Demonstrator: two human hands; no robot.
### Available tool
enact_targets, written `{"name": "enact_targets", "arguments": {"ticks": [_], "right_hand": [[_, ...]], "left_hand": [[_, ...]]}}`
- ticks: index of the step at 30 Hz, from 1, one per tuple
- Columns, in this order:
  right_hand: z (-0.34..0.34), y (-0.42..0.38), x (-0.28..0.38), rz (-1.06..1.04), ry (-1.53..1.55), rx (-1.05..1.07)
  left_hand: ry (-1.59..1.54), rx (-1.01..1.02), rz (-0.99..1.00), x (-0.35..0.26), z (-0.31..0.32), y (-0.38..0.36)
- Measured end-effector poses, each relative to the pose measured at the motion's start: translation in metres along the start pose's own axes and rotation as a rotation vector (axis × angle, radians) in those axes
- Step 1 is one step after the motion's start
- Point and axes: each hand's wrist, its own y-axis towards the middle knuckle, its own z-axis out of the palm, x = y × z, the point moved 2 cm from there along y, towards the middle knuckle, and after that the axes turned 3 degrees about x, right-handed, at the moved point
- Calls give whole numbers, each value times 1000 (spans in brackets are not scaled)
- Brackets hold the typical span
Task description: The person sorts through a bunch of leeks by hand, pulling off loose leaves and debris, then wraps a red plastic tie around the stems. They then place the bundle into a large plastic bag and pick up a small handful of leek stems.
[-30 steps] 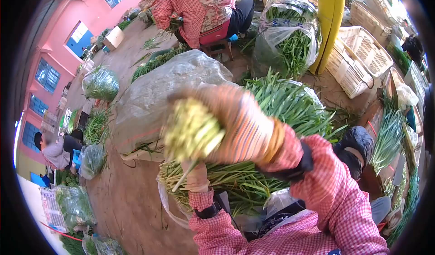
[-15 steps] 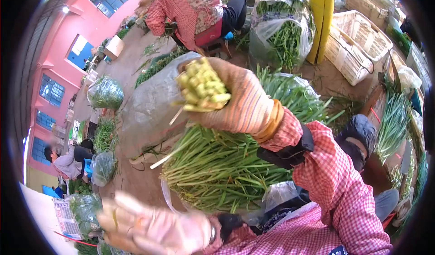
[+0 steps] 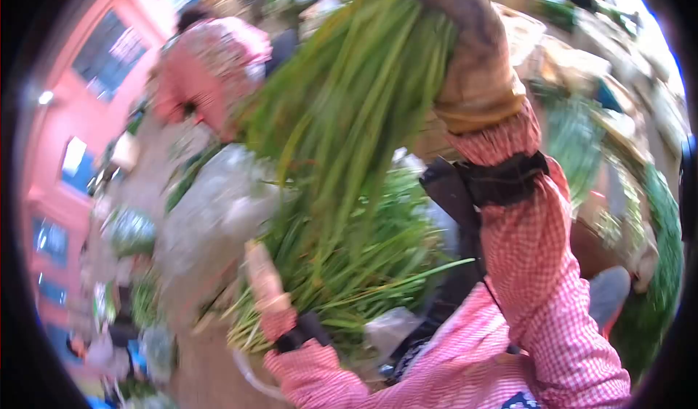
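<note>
The picture is blurred by motion. My right hand (image 3: 469, 38), in a striped glove, is raised high at the top of the view and grips a thick bundle of long green stalks (image 3: 349, 103) that hangs down and to the left. My left hand (image 3: 263, 277), in a pale glove, is low in the middle, at the edge of a pile of green stalks (image 3: 378, 263) lying in a clear plastic bag. The blur hides whether its fingers hold anything. Both sleeves are red checked cloth.
A person in a red checked shirt (image 3: 207, 74) sits at the upper left. A grey sack (image 3: 211, 220) lies left of the pile. More bagged greens (image 3: 131, 231) stand by the pink wall, and other greens (image 3: 658, 278) run along the right edge.
My right hand has swung the bundle upward, so the stalks now hang down where the cut ends faced me. My left hand has come up from the bottom left to the pile.
</note>
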Motion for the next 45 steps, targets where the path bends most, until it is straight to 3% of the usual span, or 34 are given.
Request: {"name": "enact_targets", "arguments": {"ticks": [1, 2, 3, 4, 5, 7, 13, 15, 16, 19, 21, 23, 24, 26, 27, 29, 30, 31, 34, 35, 37, 40, 44, 45], "right_hand": [[-5, -4, 37, -74, -126, -35], [-4, -13, 77, -148, -283, -79], [-3, -21, 119, -220, -432, -109], [0, -33, 158, -282, -583, -144], [6, -46, 197, -342, -744, -183], [28, -73, 257, -463, -1076, -264], [77, -148, 365, -696, -1991, -543], [83, -164, 377, -716, -2309, -575], [83, -169, 378, -711, -2571, -614], [80, -184, 383, -610, -3348, -748], [73, -203, 399, -628, -3443, -523], [54, -229, 409, -624, -3532, -292], [43, -242, 412, -610, -3571, -170], [26, -259, 412, -541, -3423, 90], [12, -267, 394, -358, -3274, -76], [-10, -275, 352, -122, -2936, -419], [-16, -283, 350, -324, -2026, -294], [-22, -298, 339, -160, -2289, -174], [-35, -333, 285, 368, -2142, 2], [-36, -351, 264, 217, -2176, 57], [-28, -360, 242, 136, -2234, 81], [-24, -380, 225, 316, -2215, 25], [5, -382, 223, 709, -2253, -116], [17, -387, 232, 786, -2193, -238]], "left_hand": [[-25, 29, -4, 3, -3, 3], [-613, 17, -248, -62, -21, -12], [-576, 97, -208, -24, -14, -1], [-529, 122, -273, -25, -19, 3], [-205, 148, -185, -32, -22, 3], [-15, 70, -83, -34, -29, 8], [-242, -194, 184, -126, -59, 15], [-521, -58, 247, -164, -57, 18], [-710, 108, 261, -183, -52, 20], [-1248, 890, 221, -258, -7, 6], [-1359, 1620, 43, -340, 50, -42], [-1295, 2189, -375, -442, 111, -128], [-1181, 2275, -476, -484, 129, -171], [-1348, 2424, -912, -529, 165, -228], [-1411, 2489, -985, -544, 181, -248], [-1486, 2531, -1073, -555, 212, -276], [-1512, 2549, -1107, -552, 227, -286], [-1536, 2550, -1135, -546, 241, -291], [-1547, 2523, -1223, -515, 270, -298], [-1547, 2510, -1248, -506, 274, -300], [-1532, 2499, -1294, -490, 277, -300], [-1494, 2513, -1342, -468, 275, -303], [-1500, 2550, -1350, -454, 275, -311], [-1490, 2562, -1363, -451, 276, -316]]}}
